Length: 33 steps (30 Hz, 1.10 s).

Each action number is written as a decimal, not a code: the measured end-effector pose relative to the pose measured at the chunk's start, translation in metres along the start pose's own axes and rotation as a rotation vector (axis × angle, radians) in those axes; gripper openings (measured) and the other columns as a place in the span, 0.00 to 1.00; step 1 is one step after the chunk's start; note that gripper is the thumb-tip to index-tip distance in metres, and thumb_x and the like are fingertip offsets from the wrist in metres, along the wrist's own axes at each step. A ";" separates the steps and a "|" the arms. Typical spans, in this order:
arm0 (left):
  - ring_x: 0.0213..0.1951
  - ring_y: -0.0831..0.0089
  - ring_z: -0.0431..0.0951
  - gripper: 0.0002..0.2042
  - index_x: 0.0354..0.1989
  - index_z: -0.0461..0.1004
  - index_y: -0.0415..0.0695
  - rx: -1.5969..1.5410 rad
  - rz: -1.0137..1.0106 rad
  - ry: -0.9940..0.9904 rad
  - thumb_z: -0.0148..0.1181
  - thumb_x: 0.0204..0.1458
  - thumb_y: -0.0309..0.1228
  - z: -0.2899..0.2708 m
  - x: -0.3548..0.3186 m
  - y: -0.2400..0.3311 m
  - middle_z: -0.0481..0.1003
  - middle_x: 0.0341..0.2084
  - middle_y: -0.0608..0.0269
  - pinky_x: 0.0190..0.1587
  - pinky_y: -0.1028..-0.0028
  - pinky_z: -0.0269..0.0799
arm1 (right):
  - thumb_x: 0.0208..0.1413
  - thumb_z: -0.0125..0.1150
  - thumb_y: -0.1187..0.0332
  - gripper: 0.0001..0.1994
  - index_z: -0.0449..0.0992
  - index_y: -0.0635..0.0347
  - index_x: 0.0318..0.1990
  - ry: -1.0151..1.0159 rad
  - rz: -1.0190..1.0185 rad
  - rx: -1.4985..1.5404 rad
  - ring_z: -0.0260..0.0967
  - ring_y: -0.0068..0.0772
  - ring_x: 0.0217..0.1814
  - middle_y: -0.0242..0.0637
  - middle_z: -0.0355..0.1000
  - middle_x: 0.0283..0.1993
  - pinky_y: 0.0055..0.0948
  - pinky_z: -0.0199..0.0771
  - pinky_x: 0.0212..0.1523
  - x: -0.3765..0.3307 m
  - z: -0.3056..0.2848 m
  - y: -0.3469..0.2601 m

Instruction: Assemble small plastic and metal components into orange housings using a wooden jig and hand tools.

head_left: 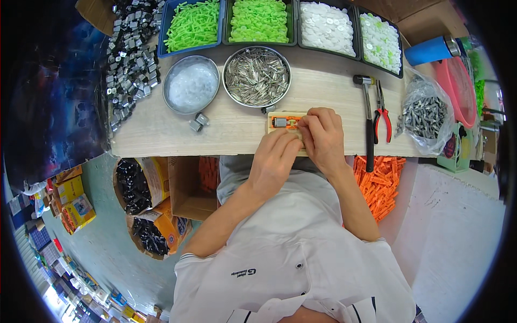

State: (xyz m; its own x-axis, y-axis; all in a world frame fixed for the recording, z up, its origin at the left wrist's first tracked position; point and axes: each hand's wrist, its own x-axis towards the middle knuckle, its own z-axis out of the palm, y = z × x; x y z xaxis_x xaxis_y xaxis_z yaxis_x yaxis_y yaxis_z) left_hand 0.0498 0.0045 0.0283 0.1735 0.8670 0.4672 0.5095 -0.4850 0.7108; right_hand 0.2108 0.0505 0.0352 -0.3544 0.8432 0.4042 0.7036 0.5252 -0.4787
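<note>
A small wooden jig block (280, 116) lies on the workbench near its front edge, with an orange plastic part and a small silver motor (280, 123) set in it. My right hand (321, 137) rests over the right end of the jig, fingers bent and pinching at the orange part. My left hand (274, 161) lies just below the jig, its fingertips touching the jig's lower edge beside my right fingers. Whether either hand holds a loose piece is hidden by the fingers.
Round metal bowls hold clear bits (191, 84) and metal pins (257, 76). Trays of green (194, 24) and white parts (326, 27) line the back. A hammer (368, 124) and red pliers (382, 110) lie right, beside a bag of screws (425, 116). Grey motors (129, 59) are heaped left.
</note>
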 end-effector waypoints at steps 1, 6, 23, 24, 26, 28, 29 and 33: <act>0.46 0.53 0.76 0.11 0.38 0.74 0.34 0.075 0.067 -0.029 0.61 0.44 0.18 0.001 0.000 -0.001 0.76 0.41 0.50 0.45 0.61 0.73 | 0.46 0.67 0.79 0.10 0.75 0.60 0.36 -0.007 -0.004 0.011 0.67 0.45 0.43 0.39 0.70 0.41 0.39 0.67 0.43 0.000 0.000 0.000; 0.57 0.53 0.73 0.07 0.37 0.74 0.38 0.273 0.123 -0.148 0.59 0.49 0.23 0.001 -0.005 0.003 0.77 0.51 0.49 0.54 0.57 0.70 | 0.46 0.66 0.77 0.09 0.73 0.58 0.36 0.025 -0.048 0.034 0.68 0.41 0.42 0.35 0.70 0.39 0.38 0.63 0.40 -0.001 0.000 0.006; 0.59 0.48 0.72 0.06 0.38 0.72 0.36 0.426 0.084 -0.164 0.57 0.53 0.23 0.016 -0.002 0.019 0.76 0.52 0.43 0.61 0.48 0.64 | 0.52 0.64 0.77 0.07 0.77 0.61 0.40 0.297 0.226 -0.071 0.71 0.48 0.45 0.43 0.72 0.43 0.41 0.71 0.48 0.057 -0.053 0.087; 0.58 0.48 0.72 0.06 0.38 0.72 0.36 0.420 0.078 -0.160 0.57 0.53 0.23 0.016 -0.001 0.020 0.76 0.52 0.43 0.61 0.47 0.64 | 0.53 0.64 0.76 0.07 0.78 0.61 0.40 0.338 0.216 -0.157 0.71 0.49 0.46 0.43 0.73 0.43 0.40 0.71 0.48 0.066 -0.057 0.107; 0.58 0.48 0.72 0.05 0.37 0.72 0.36 0.400 0.070 -0.169 0.57 0.53 0.23 0.014 0.001 0.021 0.76 0.52 0.43 0.61 0.47 0.64 | 0.53 0.65 0.76 0.07 0.79 0.61 0.40 0.381 0.203 -0.244 0.71 0.49 0.46 0.44 0.73 0.43 0.40 0.71 0.48 0.081 -0.063 0.138; 0.57 0.48 0.73 0.05 0.37 0.71 0.36 0.381 0.057 -0.178 0.57 0.53 0.23 0.011 0.002 0.020 0.76 0.52 0.43 0.61 0.47 0.64 | 0.52 0.65 0.75 0.07 0.79 0.60 0.40 0.347 0.133 -0.439 0.72 0.49 0.47 0.44 0.73 0.44 0.41 0.72 0.47 0.092 -0.068 0.154; 0.57 0.47 0.73 0.05 0.37 0.71 0.36 0.358 0.053 -0.180 0.57 0.54 0.23 0.010 0.003 0.020 0.76 0.51 0.44 0.61 0.47 0.64 | 0.52 0.65 0.75 0.07 0.79 0.60 0.40 0.348 0.131 -0.438 0.72 0.49 0.47 0.44 0.73 0.44 0.41 0.72 0.47 0.096 -0.070 0.161; 0.55 0.47 0.74 0.05 0.37 0.71 0.36 0.314 0.069 -0.190 0.58 0.54 0.23 0.007 0.004 0.015 0.76 0.50 0.44 0.60 0.46 0.65 | 0.51 0.66 0.74 0.08 0.80 0.57 0.39 0.242 0.130 -0.502 0.71 0.50 0.48 0.43 0.73 0.45 0.43 0.73 0.48 0.107 -0.073 0.171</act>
State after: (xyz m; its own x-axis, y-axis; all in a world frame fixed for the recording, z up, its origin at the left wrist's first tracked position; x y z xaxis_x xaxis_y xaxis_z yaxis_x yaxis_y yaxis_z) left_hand 0.0636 0.0014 0.0372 0.3546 0.8537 0.3814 0.7197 -0.5096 0.4715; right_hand 0.3379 0.2225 0.0531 -0.1357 0.8157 0.5623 0.9592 0.2502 -0.1314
